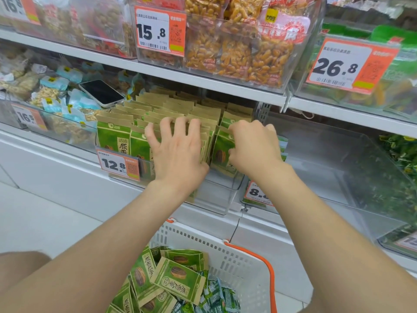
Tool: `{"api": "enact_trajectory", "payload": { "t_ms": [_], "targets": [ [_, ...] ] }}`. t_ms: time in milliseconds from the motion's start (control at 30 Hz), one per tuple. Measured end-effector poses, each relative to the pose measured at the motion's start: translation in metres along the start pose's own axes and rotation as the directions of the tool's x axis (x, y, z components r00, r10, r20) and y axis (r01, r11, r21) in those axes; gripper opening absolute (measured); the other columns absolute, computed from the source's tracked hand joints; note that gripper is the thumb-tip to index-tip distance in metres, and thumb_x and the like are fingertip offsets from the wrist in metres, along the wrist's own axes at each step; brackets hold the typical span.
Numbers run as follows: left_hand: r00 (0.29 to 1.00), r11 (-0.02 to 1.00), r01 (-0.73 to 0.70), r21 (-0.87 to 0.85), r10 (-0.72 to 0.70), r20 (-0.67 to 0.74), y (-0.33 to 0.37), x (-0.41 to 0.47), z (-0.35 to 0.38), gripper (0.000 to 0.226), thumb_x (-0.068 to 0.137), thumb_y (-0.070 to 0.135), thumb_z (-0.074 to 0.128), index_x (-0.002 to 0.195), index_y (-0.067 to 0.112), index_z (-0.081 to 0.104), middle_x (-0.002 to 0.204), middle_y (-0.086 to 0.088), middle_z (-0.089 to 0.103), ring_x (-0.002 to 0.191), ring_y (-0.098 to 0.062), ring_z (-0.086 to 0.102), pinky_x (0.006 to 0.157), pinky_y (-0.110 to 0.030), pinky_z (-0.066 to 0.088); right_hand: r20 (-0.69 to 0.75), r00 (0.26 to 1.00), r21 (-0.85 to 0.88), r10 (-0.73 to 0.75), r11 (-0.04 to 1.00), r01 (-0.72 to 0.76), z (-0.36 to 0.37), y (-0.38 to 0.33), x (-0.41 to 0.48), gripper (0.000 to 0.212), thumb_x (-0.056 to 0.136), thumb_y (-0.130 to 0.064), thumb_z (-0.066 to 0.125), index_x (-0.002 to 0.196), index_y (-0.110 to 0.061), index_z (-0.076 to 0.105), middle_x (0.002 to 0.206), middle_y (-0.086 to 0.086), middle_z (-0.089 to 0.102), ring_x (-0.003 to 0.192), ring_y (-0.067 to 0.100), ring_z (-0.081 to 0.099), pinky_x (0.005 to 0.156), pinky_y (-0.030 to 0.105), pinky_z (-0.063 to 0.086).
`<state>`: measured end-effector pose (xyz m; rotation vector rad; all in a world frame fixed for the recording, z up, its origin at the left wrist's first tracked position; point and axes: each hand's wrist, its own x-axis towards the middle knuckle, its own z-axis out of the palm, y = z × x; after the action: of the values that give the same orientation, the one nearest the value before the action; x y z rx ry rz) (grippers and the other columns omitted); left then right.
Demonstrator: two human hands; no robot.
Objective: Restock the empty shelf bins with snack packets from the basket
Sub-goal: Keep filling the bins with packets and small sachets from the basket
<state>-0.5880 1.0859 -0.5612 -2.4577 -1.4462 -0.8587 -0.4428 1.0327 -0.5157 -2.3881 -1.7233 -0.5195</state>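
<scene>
1. Presses upright green packets [158,109] in centre bin [216,195] with left hand [178,152], fingers spread wide.
2. Pinches one of them with right hand [252,147], fingers curled.
3. Shows one basket [237,256] bottom centre, one phone [101,92] upper left.

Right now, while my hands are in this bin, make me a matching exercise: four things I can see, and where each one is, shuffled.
Things:
1. phone
2. basket
3. left hand
4. 12.8 price tag

Places:
A. on the front of the bin of green packets
B. lying on pale blue packets
C. spread over the green packets' tops
D. lowest in view, white

Pairs: 1-B, 2-D, 3-C, 4-A
</scene>
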Motion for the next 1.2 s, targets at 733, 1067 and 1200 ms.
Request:
{"api": "enact_trajectory", "payload": {
  "t_ms": [733, 1067, 1200],
  "targets": [
    [0.999, 0.999, -0.044, 0.004, 0.044, 0.032, 0.001, 0.0, -0.002, 0.085, 0.066, 0.043, 0.085, 0.14, 0.027, 0.046, 0.144, -0.004, 0.047, 0.14, -0.037, 0.034, 0.117, -0.068, 0.017, 0.229, 0.973, -0.239, -0.025, 0.968, 0.081, 0.011, -0.018, 0.026, 0.022, 0.085, -0.014, 0.066, 0.102, -0.021, 0.053, 0.096, 0.003, 0.057, 0.113, 0.032, 0.057, 0.107, 0.052, 0.03],
    [0.998, 0.999, -0.054, -0.005, 0.054, 0.037, 0.0, -0.001, -0.002, 0.084, 0.068, 0.046, 0.084, 0.141, 0.027, 0.046, 0.144, -0.004, 0.048, 0.14, -0.037, 0.034, 0.117, -0.068, 0.017, 0.422, 0.903, -0.244, -0.085, 0.948, 0.203, 0.016, -0.016, 0.029, 0.077, 0.064, -0.078, 0.079, 0.105, -0.019, 0.05, 0.107, 0.004, 0.059, 0.115, 0.033, 0.055, 0.108, 0.055, 0.027],
    [0.998, 0.999, -0.053, 0.0, 0.053, 0.035, 0.0, -0.001, -0.002, 0.085, 0.068, 0.046, 0.085, 0.142, 0.027, 0.046, 0.144, -0.005, 0.048, 0.14, -0.037, 0.035, 0.117, -0.068, 0.018, 0.403, 0.913, -0.27, -0.071, 0.944, 0.192, 0.02, -0.018, 0.029, 0.068, 0.065, -0.071, 0.083, 0.101, -0.023, 0.052, 0.116, 0.007, 0.058, 0.12, 0.032, 0.052, 0.106, 0.052, 0.028]
  ]
}}
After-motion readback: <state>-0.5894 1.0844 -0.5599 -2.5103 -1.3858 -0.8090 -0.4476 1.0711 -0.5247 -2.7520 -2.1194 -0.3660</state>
